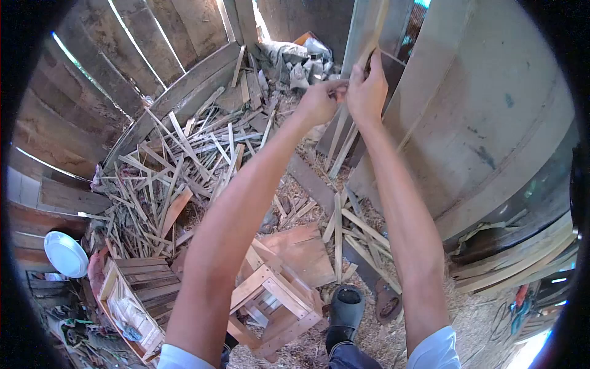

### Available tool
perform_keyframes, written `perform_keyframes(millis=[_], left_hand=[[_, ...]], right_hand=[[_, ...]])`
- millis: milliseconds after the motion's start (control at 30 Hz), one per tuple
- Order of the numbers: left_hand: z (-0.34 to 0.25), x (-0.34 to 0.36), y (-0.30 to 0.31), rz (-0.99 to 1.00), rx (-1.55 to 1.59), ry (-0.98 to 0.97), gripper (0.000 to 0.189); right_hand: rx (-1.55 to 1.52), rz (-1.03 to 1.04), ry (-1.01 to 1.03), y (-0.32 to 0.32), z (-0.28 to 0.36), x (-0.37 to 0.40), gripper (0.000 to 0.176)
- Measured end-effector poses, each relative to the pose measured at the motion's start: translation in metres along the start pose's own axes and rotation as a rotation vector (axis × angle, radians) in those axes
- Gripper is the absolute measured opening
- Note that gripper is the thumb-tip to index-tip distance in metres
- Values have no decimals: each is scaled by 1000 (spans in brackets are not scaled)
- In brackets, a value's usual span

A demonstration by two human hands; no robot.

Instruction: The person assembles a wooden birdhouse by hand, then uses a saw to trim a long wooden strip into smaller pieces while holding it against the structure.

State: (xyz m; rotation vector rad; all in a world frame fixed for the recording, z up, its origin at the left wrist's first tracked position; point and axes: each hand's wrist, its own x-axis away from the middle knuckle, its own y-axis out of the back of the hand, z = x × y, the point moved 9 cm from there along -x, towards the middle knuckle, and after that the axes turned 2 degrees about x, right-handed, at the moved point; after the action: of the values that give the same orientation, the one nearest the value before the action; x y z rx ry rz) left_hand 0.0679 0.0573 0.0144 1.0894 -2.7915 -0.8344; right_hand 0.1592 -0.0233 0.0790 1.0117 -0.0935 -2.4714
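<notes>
Both my arms reach forward to a thin, light wooden strip [376, 35] standing roughly upright in front of grey boards. My right hand [367, 92] is closed around the strip, thumb and fingers pointing up. Just left of it, my left hand [321, 103] is closed in a pinch close to the strip. A small orange-red spot shows at its fingertips, too small and blurred to name. On the floor below lies a handsaw [387, 302] with a brown handle, partly under loose strips. A small wooden frame [276, 301] stands by my feet.
A big pile of wood offcuts [184, 160] covers the floor at left. A large board [485, 104] leans at right. A plywood piece [298, 252] lies mid-floor. A wooden crate [129, 307] and white round lid [66, 254] are at lower left. Shavings surround my boot [348, 310].
</notes>
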Motion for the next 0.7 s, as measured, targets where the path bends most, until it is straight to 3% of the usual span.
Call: perform_keyframes(millis=[67,100,200,233,267,367,400,433,533,633,700], left_hand=[[8,14,-8,-38,3,-40,51],[38,-9,-31,-58,3,-68,51],[59,0,-46,-118,241,-91,57],[57,1,-49,-84,126,-25,52],[55,3,-51,-47,8,37,47],[73,-2,-67,-65,130,-46,47],[78,0,-75,47,19,102,47],[80,-1,-81,43,25,99,47],[84,-1,-88,-29,-68,34,47],[87,0,-77,-193,184,-15,57],[89,5,-67,-275,210,-26,47]], right_hand=[[74,147,-170,-5,-7,23,55],[71,136,-137,-15,-42,21,55],[202,66,-48,-20,-55,28,41],[217,16,-35,-19,-51,25,37],[178,84,-206,-22,-64,23,32],[119,55,-337,-32,-95,23,42],[124,58,-330,-32,-102,23,42],[161,72,-289,-33,-107,23,45],[226,117,-266,-35,-111,28,51],[274,159,-325,-34,-123,34,54],[284,180,-370,-34,-128,39,55]])
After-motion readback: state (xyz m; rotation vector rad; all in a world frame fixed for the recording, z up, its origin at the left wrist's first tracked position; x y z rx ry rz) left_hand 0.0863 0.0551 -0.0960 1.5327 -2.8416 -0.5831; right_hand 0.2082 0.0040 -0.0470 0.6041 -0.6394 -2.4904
